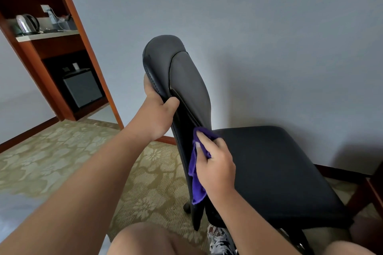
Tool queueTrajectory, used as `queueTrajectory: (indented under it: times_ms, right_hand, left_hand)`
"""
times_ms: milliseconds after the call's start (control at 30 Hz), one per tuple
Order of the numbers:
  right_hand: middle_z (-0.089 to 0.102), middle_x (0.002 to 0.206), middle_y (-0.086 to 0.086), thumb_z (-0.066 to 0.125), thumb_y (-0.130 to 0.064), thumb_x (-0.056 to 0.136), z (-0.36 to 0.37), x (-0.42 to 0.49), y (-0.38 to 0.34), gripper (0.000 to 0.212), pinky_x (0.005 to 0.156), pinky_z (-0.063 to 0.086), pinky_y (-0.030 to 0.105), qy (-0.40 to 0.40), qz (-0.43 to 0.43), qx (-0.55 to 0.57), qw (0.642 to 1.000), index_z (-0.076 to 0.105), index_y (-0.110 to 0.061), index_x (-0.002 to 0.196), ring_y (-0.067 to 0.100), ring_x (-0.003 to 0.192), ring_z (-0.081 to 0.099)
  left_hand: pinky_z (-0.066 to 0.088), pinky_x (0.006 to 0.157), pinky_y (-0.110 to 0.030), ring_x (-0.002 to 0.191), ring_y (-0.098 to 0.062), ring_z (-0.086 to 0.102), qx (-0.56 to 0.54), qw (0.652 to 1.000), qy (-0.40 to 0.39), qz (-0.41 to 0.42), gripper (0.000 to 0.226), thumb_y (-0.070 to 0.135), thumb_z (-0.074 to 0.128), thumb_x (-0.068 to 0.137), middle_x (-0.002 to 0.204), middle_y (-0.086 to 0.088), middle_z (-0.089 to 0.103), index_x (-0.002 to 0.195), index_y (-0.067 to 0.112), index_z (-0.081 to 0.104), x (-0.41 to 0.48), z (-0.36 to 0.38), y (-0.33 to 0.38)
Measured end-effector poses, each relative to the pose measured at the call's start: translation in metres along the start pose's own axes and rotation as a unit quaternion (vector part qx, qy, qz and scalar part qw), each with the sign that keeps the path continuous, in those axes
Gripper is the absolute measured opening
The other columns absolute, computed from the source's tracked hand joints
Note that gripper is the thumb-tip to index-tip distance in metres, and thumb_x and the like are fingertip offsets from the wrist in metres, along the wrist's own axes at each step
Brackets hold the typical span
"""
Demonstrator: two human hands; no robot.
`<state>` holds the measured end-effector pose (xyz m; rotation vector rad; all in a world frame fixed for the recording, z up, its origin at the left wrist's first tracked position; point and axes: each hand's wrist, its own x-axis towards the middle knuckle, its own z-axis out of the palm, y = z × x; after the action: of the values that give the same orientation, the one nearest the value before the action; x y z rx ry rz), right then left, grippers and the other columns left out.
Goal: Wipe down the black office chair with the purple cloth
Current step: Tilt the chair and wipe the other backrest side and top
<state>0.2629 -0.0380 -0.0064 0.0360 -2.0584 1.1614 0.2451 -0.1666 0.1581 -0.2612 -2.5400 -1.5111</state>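
The black office chair (269,167) stands in the middle of the view, its padded backrest rising at centre and its seat spreading to the right. My left hand (158,114) grips the backrest's left edge, thumb on the front face and fingers behind. My right hand (215,163) holds the purple cloth (196,182) bunched in its fingers and presses it against the lower part of the backrest, where it meets the seat. The cloth's loose end hangs down beside the backrest edge. The chair's base is mostly hidden; one caster (187,207) shows under the backrest.
A wooden cabinet (68,51) stands at the left with a kettle (28,23) on its shelf and a small fridge (83,89) below. A grey wall is close behind the chair. Patterned carpet (68,161) covers the floor. Dark wooden furniture (371,190) sits at the right edge. My knees show at the bottom.
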Motion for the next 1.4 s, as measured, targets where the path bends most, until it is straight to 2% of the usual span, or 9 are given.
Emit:
queueTrajectory:
  times_ms: [100, 233, 533, 667, 767, 833, 1033, 1233, 1400]
  right_hand:
    - [0.056, 0.09, -0.013, 0.071, -0.011, 0.091, 0.003, -0.015, 0.01, 0.036, 0.06, 0.05, 0.015, 0.019, 0.039, 0.028, 0.999, 0.071, -0.029, 0.123, 0.006, 0.072, 0.058]
    - [0.062, 0.095, -0.007, 0.068, -0.01, 0.092, 0.004, 0.004, -0.007, 0.024, 0.07, 0.058, 0.03, 0.031, 0.045, 0.034, 0.998, 0.072, -0.017, 0.115, 0.014, 0.083, 0.062]
    - [0.06, 0.1, -0.002, 0.059, -0.017, 0.096, -0.009, 0.045, -0.051, 0.018, 0.073, 0.053, 0.038, -0.023, -0.01, 0.005, 1.0, 0.069, -0.017, 0.111, 0.021, 0.093, 0.059]
    - [0.062, 0.102, 0.0, 0.06, -0.015, 0.093, -0.008, 0.074, -0.083, 0.022, 0.072, 0.051, 0.038, -0.014, -0.047, 0.046, 0.998, 0.07, -0.017, 0.113, 0.023, 0.094, 0.059]
    - [0.063, 0.107, -0.003, 0.058, -0.022, 0.096, -0.008, 0.078, -0.084, 0.023, 0.07, 0.046, 0.033, -0.036, -0.045, 0.025, 0.998, 0.067, -0.021, 0.117, 0.02, 0.095, 0.059]
    - [0.062, 0.107, -0.003, 0.057, -0.025, 0.098, -0.01, 0.067, -0.072, 0.021, 0.067, 0.041, 0.03, -0.029, -0.059, -0.009, 0.998, 0.065, -0.021, 0.117, 0.02, 0.094, 0.059]
    - [0.064, 0.106, -0.004, 0.056, -0.021, 0.099, -0.011, 0.015, -0.007, 0.022, 0.07, 0.047, 0.028, -0.031, 0.009, -0.062, 0.998, 0.065, -0.02, 0.119, 0.019, 0.092, 0.063]
    - [0.059, 0.11, -0.009, 0.047, -0.028, 0.104, -0.013, -0.045, 0.063, 0.027, 0.075, 0.049, 0.027, -0.166, 0.201, -0.164, 0.951, 0.059, -0.024, 0.128, 0.013, 0.093, 0.059]
    - [0.061, 0.11, -0.006, 0.049, -0.027, 0.104, -0.012, -0.047, 0.064, 0.024, 0.082, 0.049, 0.027, -0.163, 0.256, -0.066, 0.951, 0.062, -0.019, 0.122, 0.013, 0.097, 0.059]
  left_hand:
    - [0.059, 0.08, -0.059, 0.1, -0.044, 0.068, 0.001, 1.0, 0.0, 0.0, 0.073, 0.02, 0.047, 0.098, 0.115, -0.018, 0.066, 0.148, 0.049, 0.003, 0.0, 0.0, 0.0]
    - [0.056, 0.082, -0.063, 0.105, -0.05, 0.063, 0.002, 1.0, -0.001, -0.005, 0.073, 0.02, 0.046, 0.097, 0.121, -0.029, 0.062, 0.148, 0.05, 0.002, -0.003, 0.001, 0.005]
    - [0.058, 0.08, -0.06, 0.098, -0.044, 0.068, 0.0, 1.0, 0.002, -0.006, 0.071, 0.017, 0.046, 0.097, 0.113, -0.027, 0.064, 0.15, 0.042, 0.005, 0.002, 0.001, 0.002]
    - [0.058, 0.062, -0.021, 0.063, 0.001, 0.065, 0.012, 0.999, 0.023, 0.02, 0.071, 0.011, 0.046, 0.099, 0.092, 0.001, 0.063, 0.155, 0.026, 0.004, 0.002, 0.001, -0.003]
    - [0.049, 0.05, -0.013, 0.053, 0.007, 0.06, 0.025, 0.999, 0.024, 0.017, 0.068, 0.01, 0.046, 0.101, 0.087, 0.003, 0.059, 0.154, 0.022, 0.007, 0.0, 0.001, -0.001]
    - [0.051, 0.048, -0.021, 0.052, 0.004, 0.058, 0.026, 0.999, 0.024, 0.013, 0.067, 0.012, 0.046, 0.101, 0.083, 0.0, 0.057, 0.154, 0.023, 0.006, -0.002, 0.002, 0.001]
    - [0.058, 0.081, -0.057, 0.098, -0.044, 0.067, 0.013, 1.0, 0.013, -0.007, 0.072, 0.02, 0.047, 0.098, 0.101, -0.012, 0.064, 0.152, 0.04, 0.004, -0.001, 0.001, 0.001]
    - [0.057, 0.084, -0.06, 0.107, -0.047, 0.064, 0.008, 1.0, 0.001, -0.015, 0.075, 0.022, 0.047, 0.097, 0.111, -0.016, 0.064, 0.153, 0.043, 0.001, -0.001, 0.001, 0.002]
    - [0.059, 0.083, -0.057, 0.105, -0.042, 0.066, 0.016, 1.0, 0.0, -0.011, 0.078, 0.021, 0.046, 0.098, 0.115, -0.019, 0.067, 0.154, 0.043, -0.005, -0.002, 0.001, 0.003]
